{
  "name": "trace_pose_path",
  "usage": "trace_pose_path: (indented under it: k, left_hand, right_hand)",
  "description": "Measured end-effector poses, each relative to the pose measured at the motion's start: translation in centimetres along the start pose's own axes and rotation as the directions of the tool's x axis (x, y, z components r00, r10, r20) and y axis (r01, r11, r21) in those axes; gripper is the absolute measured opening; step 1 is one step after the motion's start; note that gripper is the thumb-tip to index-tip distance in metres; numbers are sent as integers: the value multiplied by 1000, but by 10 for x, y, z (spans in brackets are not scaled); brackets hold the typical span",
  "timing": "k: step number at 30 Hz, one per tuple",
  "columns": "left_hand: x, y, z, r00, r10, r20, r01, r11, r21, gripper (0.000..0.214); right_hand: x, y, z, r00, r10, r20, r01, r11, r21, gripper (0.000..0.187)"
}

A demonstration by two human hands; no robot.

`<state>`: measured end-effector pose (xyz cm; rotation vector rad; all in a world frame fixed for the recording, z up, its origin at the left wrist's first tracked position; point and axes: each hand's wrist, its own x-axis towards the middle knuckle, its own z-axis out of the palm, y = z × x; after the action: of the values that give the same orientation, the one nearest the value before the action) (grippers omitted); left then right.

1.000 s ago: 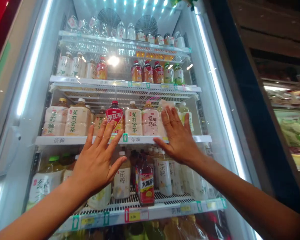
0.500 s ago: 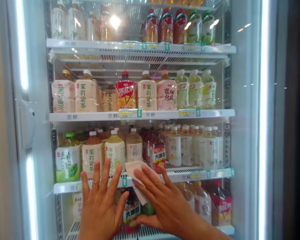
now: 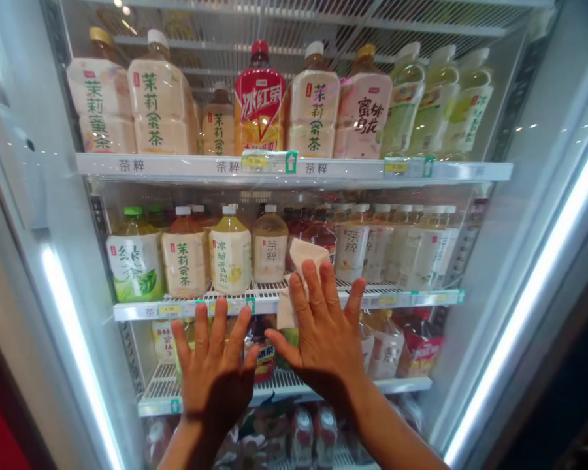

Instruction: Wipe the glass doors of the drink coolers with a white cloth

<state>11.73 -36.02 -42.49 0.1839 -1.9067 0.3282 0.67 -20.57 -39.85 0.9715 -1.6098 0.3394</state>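
Observation:
Both my hands lie flat on the glass door (image 3: 500,215) of a drinks fridge. My left hand (image 3: 216,372) is spread with nothing under it, over the lower shelf. Beside it, my right hand (image 3: 323,333) presses a white cloth (image 3: 296,277) against the glass with its fingers stretched out. The cloth sticks out above my fingertips, in front of the middle shelf's bottles.
Behind the glass, white wire shelves (image 3: 284,166) carry rows of tea and juice bottles, among them a red-labelled bottle (image 3: 259,101) on the upper shelf. Lit strips run down both door edges (image 3: 529,294). A grey handle block (image 3: 10,163) sits on the left frame.
Both hands have slid down the glass from the upper shelves to the lower ones. The cloth under my right hand has come into sight. My view has dropped and moved closer.

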Motion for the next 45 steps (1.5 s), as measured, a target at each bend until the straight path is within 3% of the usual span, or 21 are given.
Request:
trace_pose_path:
  k: [5, 10, 16, 23, 28, 33, 38, 43, 45]
  left_hand:
    - [-10, 3, 2, 1000, -23, 10, 23, 1000, 7, 88]
    - [-18, 5, 5, 998, -57, 0, 57, 998, 25, 88]
    - [-19, 3, 5, 1000, 15, 18, -16, 997, 73, 90]
    - [-19, 7, 4, 999, -44, 8, 43, 998, 50, 87]
    - [-16, 4, 5, 1000, -14, -24, 15, 999, 42, 86]
    - [-16, 4, 6, 996, -60, -67, 56, 997, -59, 79]
    - [-11, 25, -1, 997, -68, -46, 63, 991, -114, 77]
    - [18, 64, -7, 998, 29, -58, -38, 987, -155, 72]
    - [29, 77, -7, 997, 43, -61, -53, 984, -171, 73]
  right_hand:
    - [-36, -19, 8, 999, -32, 26, 32, 999, 18, 74]
    - [-20, -11, 7, 999, -39, 30, 39, 999, -11, 91]
    - [-58, -19, 5, 989, -102, 102, 101, 995, 20, 64]
    - [-37, -16, 6, 996, 61, 67, -62, 998, 17, 92]
    - [-48, -18, 4, 998, 3, 64, -2, 1000, -6, 89]
    - [-33, 3, 2, 978, 206, 22, -205, 979, -6, 83]
    - [-69, 4, 4, 992, 116, 47, -117, 993, 11, 84]
    - [-45, 45, -6, 959, 284, 0, -284, 959, 0, 80]
    - [-46, 54, -9, 957, 291, 8, -291, 957, -1, 81]
